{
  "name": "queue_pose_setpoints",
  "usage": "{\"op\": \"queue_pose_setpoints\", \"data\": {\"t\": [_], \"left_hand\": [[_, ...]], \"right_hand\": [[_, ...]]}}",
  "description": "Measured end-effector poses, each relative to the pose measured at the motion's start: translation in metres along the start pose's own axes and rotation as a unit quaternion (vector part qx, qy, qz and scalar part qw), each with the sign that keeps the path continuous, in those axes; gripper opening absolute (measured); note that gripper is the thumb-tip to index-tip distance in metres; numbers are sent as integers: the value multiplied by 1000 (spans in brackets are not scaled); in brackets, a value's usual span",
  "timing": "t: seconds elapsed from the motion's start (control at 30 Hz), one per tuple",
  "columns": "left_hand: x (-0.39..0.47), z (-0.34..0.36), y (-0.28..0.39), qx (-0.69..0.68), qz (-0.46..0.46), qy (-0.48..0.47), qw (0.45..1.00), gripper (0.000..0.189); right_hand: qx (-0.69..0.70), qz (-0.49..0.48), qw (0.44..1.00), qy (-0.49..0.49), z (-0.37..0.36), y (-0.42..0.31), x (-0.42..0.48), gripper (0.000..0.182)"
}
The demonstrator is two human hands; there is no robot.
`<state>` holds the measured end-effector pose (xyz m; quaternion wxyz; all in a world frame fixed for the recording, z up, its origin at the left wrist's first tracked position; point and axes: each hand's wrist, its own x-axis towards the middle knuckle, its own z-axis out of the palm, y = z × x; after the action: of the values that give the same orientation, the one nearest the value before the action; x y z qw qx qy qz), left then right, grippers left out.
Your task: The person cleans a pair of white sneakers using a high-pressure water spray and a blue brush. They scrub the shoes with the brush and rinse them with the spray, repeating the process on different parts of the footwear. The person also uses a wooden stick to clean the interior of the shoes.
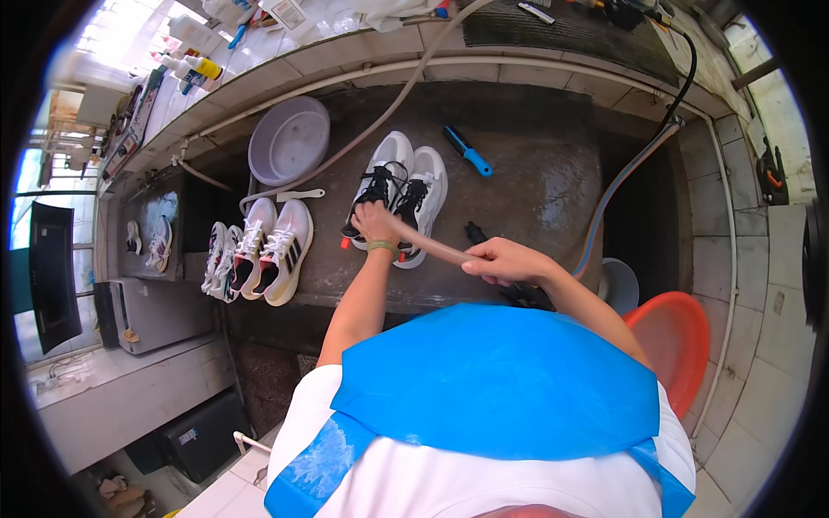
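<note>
A pair of white and grey sneakers with black laces stands on the dark wet work surface [537, 194]. My left hand [374, 223] lies at the heel end of the left sneaker [396, 152]; whether its fingers grip the shoe cannot be told. The right sneaker [432, 169] stands beside it. A pinkish flexible hose [431, 245] runs from near my left hand to my right hand [502, 261], which is closed around it. Beyond my right hand lies a black tool [476, 233], partly hidden. A blue and black brush [467, 151] lies to the upper right of the sneakers.
On the left stand more sneakers [285, 252], a white-handled tool [301, 194] and a grey plastic basin [289, 141]. A blue-grey hose [605, 201] hangs at right, near a grey bucket [618, 285] and a red basin [673, 353]. Bottles [201, 68] stand on the tiled ledge.
</note>
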<state>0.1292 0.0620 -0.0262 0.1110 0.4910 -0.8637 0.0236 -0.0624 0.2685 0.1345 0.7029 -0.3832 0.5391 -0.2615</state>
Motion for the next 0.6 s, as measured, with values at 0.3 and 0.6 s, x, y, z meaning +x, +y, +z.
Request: {"op": "queue_pose_setpoints", "data": {"t": [0.3, 0.6], "left_hand": [[15, -3, 4, -19, -146, -224, 963, 53], [1, -6, 30, 19, -198, -287, 937, 71]], "right_hand": [[194, -8, 963, 187, -55, 20, -20, 20], [365, -171, 858, 320, -147, 74, 54, 37]]}}
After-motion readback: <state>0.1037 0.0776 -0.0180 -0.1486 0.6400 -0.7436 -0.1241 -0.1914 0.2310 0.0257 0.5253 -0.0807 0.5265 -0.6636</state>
